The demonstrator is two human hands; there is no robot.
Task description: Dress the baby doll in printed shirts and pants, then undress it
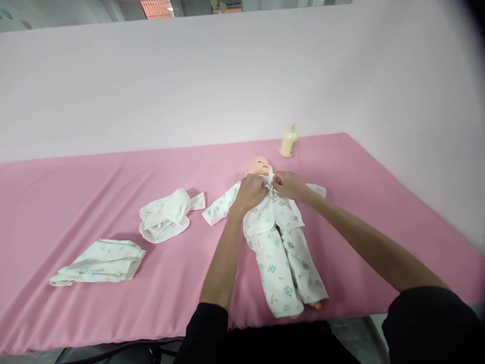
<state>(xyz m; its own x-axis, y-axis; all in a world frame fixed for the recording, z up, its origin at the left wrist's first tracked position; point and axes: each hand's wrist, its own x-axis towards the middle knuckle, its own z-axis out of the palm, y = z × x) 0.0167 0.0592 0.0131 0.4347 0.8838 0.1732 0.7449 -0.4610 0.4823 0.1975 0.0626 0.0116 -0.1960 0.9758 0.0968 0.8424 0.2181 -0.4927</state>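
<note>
A baby doll (pixel 259 165) lies on its back on the pink-covered table, its feet toward me. It wears a white printed jacket (pixel 259 218) and matching trousers (pixel 276 268), with both sleeves spread out to the sides. At the neck, my left hand (pixel 251 192) pinches the jacket's white tie (pixel 271 177) from the left. My right hand (pixel 289 185) grips the tie from the other side, with its fingers curled together. The two hands are close together at the chest, and parts of the tie are hidden by the fingers.
Left of the doll lies a bunched white garment (pixel 166 215). Nearer the front left is a folded printed cloth (pixel 102 260). A pale yellow pump bottle (pixel 289 142) stands behind the doll's head, near the white wall (pixel 189 86). The pink sheet (pixel 212 162) has loose folds.
</note>
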